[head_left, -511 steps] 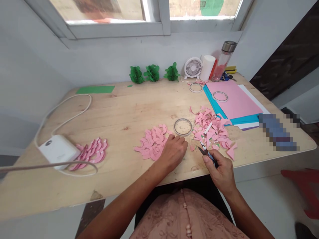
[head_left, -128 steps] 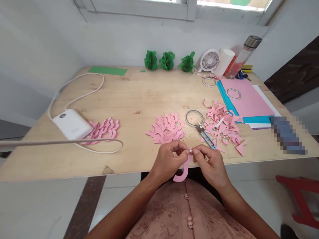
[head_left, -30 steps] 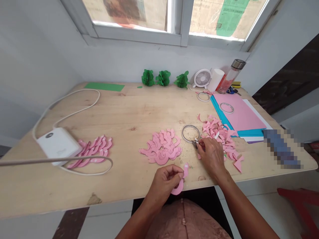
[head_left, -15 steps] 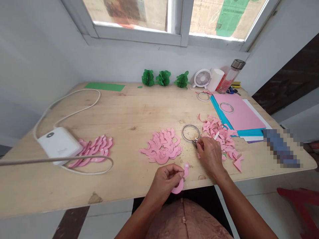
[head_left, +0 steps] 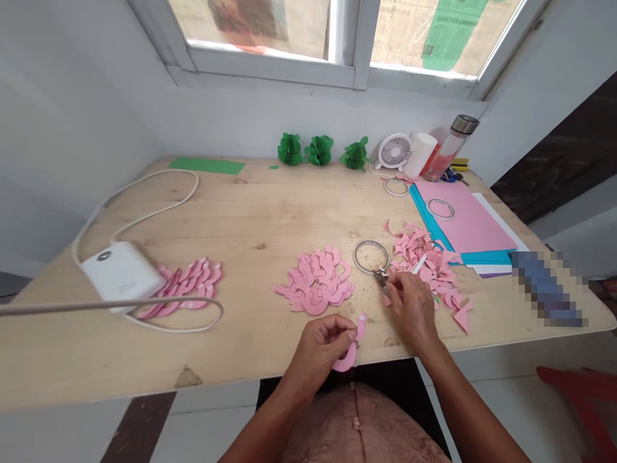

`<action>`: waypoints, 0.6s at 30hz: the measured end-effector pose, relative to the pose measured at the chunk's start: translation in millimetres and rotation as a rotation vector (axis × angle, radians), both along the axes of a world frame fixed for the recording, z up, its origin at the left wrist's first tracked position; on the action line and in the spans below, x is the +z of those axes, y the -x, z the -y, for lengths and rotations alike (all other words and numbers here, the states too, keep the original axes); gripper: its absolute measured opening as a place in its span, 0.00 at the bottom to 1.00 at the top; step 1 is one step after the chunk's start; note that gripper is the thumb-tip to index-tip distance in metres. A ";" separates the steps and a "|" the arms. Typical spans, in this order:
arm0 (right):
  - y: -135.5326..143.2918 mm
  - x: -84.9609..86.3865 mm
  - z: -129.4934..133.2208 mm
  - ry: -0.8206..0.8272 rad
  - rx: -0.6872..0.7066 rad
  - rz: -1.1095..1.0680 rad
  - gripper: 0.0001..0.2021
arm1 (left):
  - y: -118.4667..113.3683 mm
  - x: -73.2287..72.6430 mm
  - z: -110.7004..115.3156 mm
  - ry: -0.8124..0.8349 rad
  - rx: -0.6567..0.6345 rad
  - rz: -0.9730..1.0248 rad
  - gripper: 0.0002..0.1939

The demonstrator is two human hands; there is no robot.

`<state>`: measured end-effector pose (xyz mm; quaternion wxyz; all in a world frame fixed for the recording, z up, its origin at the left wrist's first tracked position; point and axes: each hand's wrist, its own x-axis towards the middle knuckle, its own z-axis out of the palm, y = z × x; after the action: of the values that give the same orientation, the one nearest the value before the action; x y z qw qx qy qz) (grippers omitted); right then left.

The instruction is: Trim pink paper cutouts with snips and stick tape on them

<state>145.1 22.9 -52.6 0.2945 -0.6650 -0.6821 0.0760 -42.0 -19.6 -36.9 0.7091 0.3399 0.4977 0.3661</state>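
Note:
Near the table's front edge my left hand (head_left: 324,347) pinches a curved pink paper piece (head_left: 346,359), which has a small white patch at its upper end. My right hand (head_left: 409,307) lies at the table to the right, its fingers closed beside a small metal clipper-like tool (head_left: 381,278); the grip is partly hidden. The tool's tip touches a ring of tape (head_left: 371,257). A pile of curved pink pieces (head_left: 315,283) lies beyond my left hand. Pink paper scraps (head_left: 434,263) are heaped right of the ring.
A white power bank (head_left: 121,273) with a looping cable and more pink pieces (head_left: 205,283) are at the left. Three green paper shapes (head_left: 319,151), a small fan (head_left: 395,152) and a bottle (head_left: 450,148) stand at the back. Coloured sheets (head_left: 470,222) lie right.
The metal tool shows more fully in front of my right hand, against the tape ring. My left hand still pinches the pink piece. The view has shifted slightly.

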 end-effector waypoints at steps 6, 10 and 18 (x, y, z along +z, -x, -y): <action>2.5 15.2 19.3 0.261 0.038 -0.777 0.09 | -2.5 11.9 -6.1 -0.025 0.086 0.000 0.08; 11.7 26.6 35.6 0.348 0.089 -0.941 0.09 | -8.3 12.8 -12.4 -0.051 0.143 0.018 0.09; 27.2 32.9 53.1 0.467 0.268 -0.834 0.07 | -17.4 18.6 -16.8 -0.134 0.235 -0.003 0.07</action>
<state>117.9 -30.2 -19.7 0.3730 -0.5328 -0.5505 0.5234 -24.6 -2.7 -18.2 0.6362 0.3264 0.5094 0.4788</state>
